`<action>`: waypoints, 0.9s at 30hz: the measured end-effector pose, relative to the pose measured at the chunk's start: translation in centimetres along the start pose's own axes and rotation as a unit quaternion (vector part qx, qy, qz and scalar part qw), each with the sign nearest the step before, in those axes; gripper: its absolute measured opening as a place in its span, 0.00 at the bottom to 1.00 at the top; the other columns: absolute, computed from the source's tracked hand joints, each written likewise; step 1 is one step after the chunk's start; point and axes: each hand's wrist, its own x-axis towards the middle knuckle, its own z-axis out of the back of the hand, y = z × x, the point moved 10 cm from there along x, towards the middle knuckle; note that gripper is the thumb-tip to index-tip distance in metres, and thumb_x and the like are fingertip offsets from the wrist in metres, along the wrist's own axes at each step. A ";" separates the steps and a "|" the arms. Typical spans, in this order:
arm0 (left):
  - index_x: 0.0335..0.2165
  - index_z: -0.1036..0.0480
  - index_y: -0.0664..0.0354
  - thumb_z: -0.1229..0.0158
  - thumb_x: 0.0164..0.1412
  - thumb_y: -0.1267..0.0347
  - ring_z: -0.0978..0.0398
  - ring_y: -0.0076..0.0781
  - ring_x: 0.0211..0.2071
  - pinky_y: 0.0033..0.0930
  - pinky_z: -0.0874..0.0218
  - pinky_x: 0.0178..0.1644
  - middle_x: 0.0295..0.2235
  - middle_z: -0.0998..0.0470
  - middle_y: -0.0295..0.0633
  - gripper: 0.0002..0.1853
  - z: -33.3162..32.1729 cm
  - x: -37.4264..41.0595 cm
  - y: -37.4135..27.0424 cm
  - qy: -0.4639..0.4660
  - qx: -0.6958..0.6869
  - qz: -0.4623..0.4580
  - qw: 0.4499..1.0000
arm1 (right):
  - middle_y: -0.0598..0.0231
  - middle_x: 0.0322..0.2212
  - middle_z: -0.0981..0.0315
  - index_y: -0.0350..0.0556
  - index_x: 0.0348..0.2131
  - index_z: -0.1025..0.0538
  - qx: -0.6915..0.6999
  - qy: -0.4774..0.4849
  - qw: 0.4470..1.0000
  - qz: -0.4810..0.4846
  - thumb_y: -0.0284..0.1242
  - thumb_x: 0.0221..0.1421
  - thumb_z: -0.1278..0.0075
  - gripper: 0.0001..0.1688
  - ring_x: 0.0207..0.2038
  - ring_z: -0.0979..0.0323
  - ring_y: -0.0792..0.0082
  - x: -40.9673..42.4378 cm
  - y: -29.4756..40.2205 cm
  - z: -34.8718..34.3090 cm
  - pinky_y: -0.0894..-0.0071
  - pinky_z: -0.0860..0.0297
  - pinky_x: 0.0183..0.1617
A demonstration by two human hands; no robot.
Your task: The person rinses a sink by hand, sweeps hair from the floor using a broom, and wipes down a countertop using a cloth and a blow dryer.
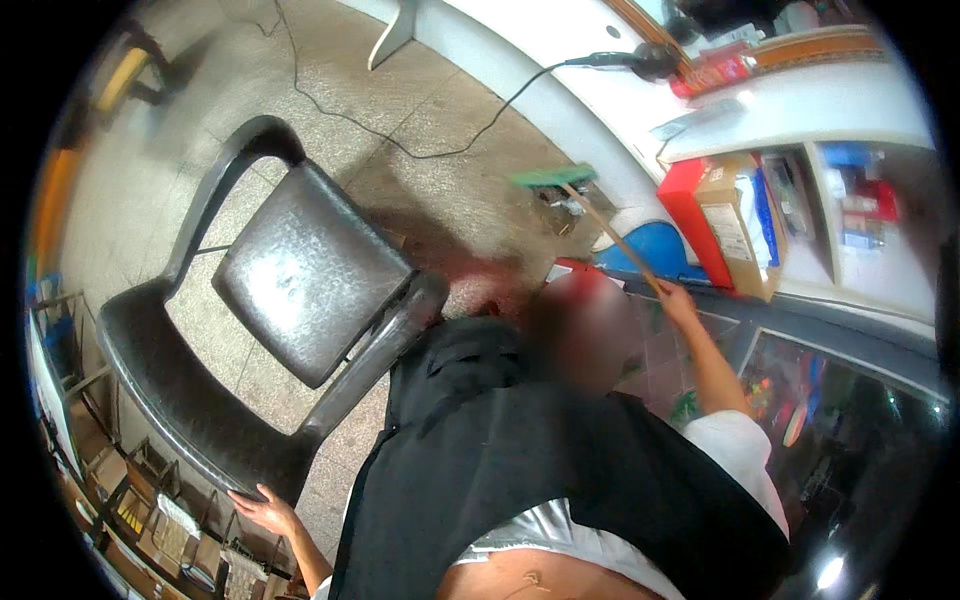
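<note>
In my right hand [679, 306] is the thin wooden handle [611, 232] of a broom, gripped near its upper end. Its green-bristled head [553, 175] rests on the floor near the white cabinet base, beside a small heap of dark and pale debris [559, 204]. My left hand [264, 511] touches the outer edge of the curved backrest [210, 420] of a dark leather-covered armchair, its fingers spread. The chair's shiny seat [307, 274] faces up, at the left of my black apron [517, 442].
A black cord [405, 152] crosses the floor to a corded hand-held appliance [622, 61] on the white counter. A red and cardboard box [720, 232] stands by a blue object [649, 251]. A glossy dark surface [840, 450] lies right; crowded shelves [142, 510] line the lower left.
</note>
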 end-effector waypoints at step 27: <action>0.57 0.61 0.36 0.57 0.53 0.46 0.37 0.56 0.46 0.48 0.42 0.46 0.49 0.42 0.57 0.36 -2.4 -0.2 2.3 0.017 0.105 0.085 0.991 | 0.55 0.30 0.29 0.70 0.50 0.38 -0.349 0.015 0.936 0.027 0.29 0.55 0.68 0.23 0.33 0.29 0.55 -3.9 -11.0 2.2 0.57 0.34 0.36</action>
